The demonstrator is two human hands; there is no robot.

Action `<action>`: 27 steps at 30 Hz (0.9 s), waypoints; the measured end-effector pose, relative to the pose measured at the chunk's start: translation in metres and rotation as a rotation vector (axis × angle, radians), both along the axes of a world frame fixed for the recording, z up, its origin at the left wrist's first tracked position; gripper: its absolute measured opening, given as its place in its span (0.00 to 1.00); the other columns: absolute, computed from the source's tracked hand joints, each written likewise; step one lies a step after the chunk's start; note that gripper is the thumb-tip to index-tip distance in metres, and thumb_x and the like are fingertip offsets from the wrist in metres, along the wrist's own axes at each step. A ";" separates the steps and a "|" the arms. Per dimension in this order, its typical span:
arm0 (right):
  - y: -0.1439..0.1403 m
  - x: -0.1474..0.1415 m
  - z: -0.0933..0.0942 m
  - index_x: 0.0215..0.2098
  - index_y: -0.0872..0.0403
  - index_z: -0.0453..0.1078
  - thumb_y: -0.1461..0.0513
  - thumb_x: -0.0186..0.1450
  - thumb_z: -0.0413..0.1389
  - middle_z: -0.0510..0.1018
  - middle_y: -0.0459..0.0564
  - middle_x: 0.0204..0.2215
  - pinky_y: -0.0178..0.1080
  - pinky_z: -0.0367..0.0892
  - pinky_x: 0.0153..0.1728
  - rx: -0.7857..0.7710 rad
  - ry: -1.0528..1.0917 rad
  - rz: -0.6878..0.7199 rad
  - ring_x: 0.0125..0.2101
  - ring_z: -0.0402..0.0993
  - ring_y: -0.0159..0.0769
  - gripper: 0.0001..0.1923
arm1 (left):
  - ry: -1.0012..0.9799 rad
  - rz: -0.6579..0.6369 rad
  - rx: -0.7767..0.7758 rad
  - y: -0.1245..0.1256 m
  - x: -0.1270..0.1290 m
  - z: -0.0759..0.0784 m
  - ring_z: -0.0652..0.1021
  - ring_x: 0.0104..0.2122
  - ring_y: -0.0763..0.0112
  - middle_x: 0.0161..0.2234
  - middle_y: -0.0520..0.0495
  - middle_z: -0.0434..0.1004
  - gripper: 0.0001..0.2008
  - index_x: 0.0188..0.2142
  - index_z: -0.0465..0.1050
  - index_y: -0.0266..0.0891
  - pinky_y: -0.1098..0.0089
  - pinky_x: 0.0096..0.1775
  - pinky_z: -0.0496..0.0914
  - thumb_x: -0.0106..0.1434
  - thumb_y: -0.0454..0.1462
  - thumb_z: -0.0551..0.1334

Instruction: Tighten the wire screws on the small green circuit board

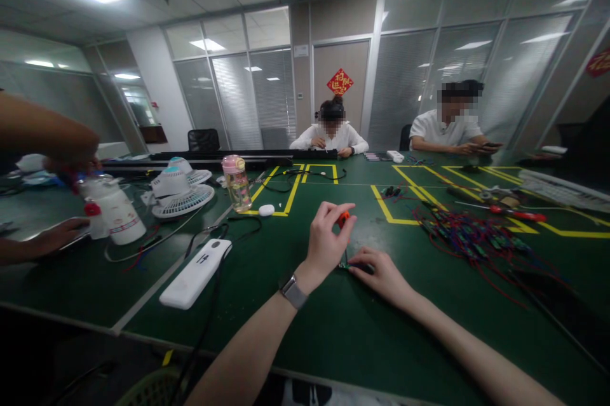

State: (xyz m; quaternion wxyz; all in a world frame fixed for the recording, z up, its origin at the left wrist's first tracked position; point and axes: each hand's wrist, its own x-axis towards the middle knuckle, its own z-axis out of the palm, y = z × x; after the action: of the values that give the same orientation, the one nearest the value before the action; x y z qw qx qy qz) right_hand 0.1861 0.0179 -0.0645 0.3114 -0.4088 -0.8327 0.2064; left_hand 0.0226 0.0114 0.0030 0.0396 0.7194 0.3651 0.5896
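My left hand, with a watch on its wrist, is closed around the orange and black handle of a small screwdriver. The screwdriver stands upright, and its thin dark shaft points down at a small green circuit board. Low over the tabletop, my right hand pinches the edge of that board. My left hand partly covers the board, so whether the tip touches it I cannot tell.
Right of my hands lies a tangle of wired circuit boards, with a red-handled screwdriver behind it. To the left are a white power bank, a pink-lidded bottle and small fans. Co-workers sit across the green table.
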 end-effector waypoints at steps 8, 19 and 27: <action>0.000 0.000 0.000 0.37 0.55 0.79 0.61 0.62 0.56 0.77 0.51 0.32 0.38 0.68 0.37 -0.023 0.008 0.006 0.33 0.73 0.37 0.09 | 0.007 -0.099 -0.031 -0.002 0.000 0.003 0.73 0.44 0.70 0.44 0.45 0.72 0.17 0.55 0.66 0.40 0.67 0.47 0.68 0.69 0.31 0.50; 0.000 0.000 0.001 0.36 0.54 0.79 0.60 0.63 0.56 0.77 0.52 0.33 0.38 0.68 0.36 -0.015 0.006 0.009 0.33 0.73 0.38 0.10 | 0.028 -0.116 -0.052 -0.003 0.001 0.001 0.74 0.44 0.68 0.45 0.45 0.73 0.17 0.57 0.64 0.42 0.66 0.47 0.69 0.70 0.33 0.51; 0.000 0.000 0.001 0.36 0.54 0.79 0.61 0.62 0.56 0.77 0.51 0.32 0.38 0.68 0.37 -0.019 0.007 0.013 0.33 0.74 0.38 0.10 | 0.035 -0.071 -0.049 -0.003 0.001 0.000 0.73 0.39 0.70 0.40 0.47 0.71 0.15 0.54 0.68 0.42 0.69 0.43 0.69 0.69 0.36 0.54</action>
State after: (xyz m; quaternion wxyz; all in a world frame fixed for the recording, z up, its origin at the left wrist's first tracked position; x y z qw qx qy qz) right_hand 0.1863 0.0182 -0.0632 0.3090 -0.4055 -0.8323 0.2177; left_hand 0.0239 0.0081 0.0029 0.0716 0.7411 0.3541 0.5660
